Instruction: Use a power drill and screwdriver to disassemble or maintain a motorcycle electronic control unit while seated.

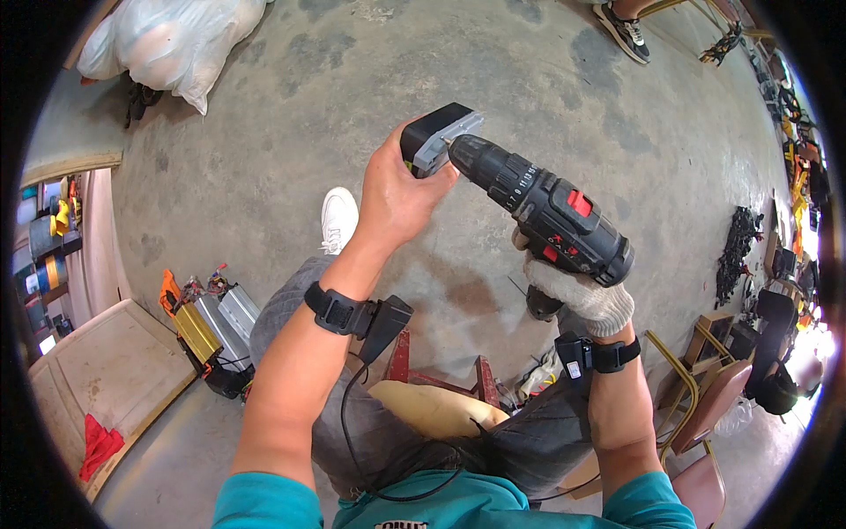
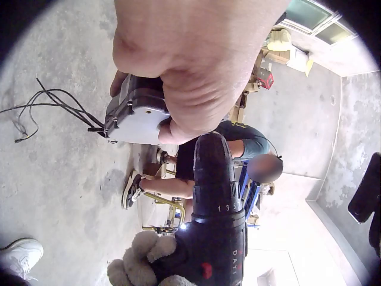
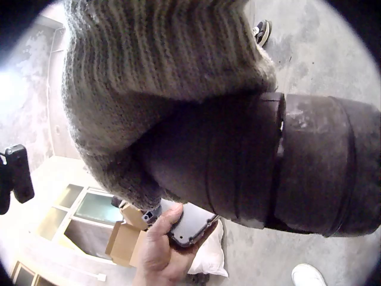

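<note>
My bare left hand (image 1: 397,198) grips a small black box with a light grey plate (image 1: 438,139) by its sides, held up over the floor. Thin black wires (image 2: 71,107) trail from one end of the box in the left wrist view. In my right hand (image 1: 586,295), gloved in grey knit, is a black cordless drill (image 1: 551,212) with red marks, gripped round its handle. The drill's nose points at the box, its tip right at the plate's edge in the head view. A small light glows on the drill in the left wrist view.
White plastic bags (image 1: 172,48) lie at the far left. Gold and silver metal cases (image 1: 216,331) stand near my left leg, beside a wooden board (image 1: 115,370) with a red cloth (image 1: 101,445). Chairs (image 1: 718,414) stand at right. Another person (image 2: 244,143) sits ahead.
</note>
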Available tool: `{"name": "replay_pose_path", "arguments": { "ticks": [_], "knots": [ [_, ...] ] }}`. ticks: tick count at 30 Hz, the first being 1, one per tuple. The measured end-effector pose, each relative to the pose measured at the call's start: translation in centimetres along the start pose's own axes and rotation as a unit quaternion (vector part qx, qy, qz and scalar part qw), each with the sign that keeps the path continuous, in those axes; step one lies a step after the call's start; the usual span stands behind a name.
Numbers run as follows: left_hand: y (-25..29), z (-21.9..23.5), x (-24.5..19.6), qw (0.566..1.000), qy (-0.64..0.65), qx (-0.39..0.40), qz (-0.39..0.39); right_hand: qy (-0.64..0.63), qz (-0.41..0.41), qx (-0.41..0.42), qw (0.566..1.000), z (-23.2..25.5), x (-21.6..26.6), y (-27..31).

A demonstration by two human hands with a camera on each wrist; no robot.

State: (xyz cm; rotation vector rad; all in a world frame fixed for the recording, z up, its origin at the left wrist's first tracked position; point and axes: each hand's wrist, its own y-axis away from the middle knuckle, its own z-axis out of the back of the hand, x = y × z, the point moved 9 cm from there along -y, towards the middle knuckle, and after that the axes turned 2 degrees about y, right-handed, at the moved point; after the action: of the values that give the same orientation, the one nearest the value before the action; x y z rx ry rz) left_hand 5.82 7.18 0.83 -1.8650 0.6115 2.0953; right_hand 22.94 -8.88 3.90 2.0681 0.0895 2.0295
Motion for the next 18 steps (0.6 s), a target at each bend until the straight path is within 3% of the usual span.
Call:
{"name": "replay_pose_path", "arguments": {
  "ticks": [4, 6, 13, 15, 18],
  "knots": [
    [0.0, 0.1, -0.1, 1.0, -0.018, -0.004, 0.009, -0.01, -0.004, -0.002, 1.0, 0.1, -0.1, 0.3],
    [0.0, 0.0, -0.3, 1.0, -0.02, -0.004, 0.004, 0.057, -0.006, 0.013, 0.998, 0.2, -0.4, 0.4],
    [-0.2, 0.2, -0.2, 1.0, -0.004, -0.005, -0.02, 0.035, -0.02, 0.006, 0.999, -0.2, 0.5, 0.4],
    [-0.3, 0.4, 0.2, 1.0, 0.009, -0.01, 0.005, -0.021, -0.064, -0.02, 0.998, 0.4, 0.1, 0.6],
    [-0.3, 0.7, 0.9, 0.998, 0.05, -0.015, 0.042, 0.001, -0.085, -0.061, 0.994, 1.7, -0.6, 0.5]
  ]
}}
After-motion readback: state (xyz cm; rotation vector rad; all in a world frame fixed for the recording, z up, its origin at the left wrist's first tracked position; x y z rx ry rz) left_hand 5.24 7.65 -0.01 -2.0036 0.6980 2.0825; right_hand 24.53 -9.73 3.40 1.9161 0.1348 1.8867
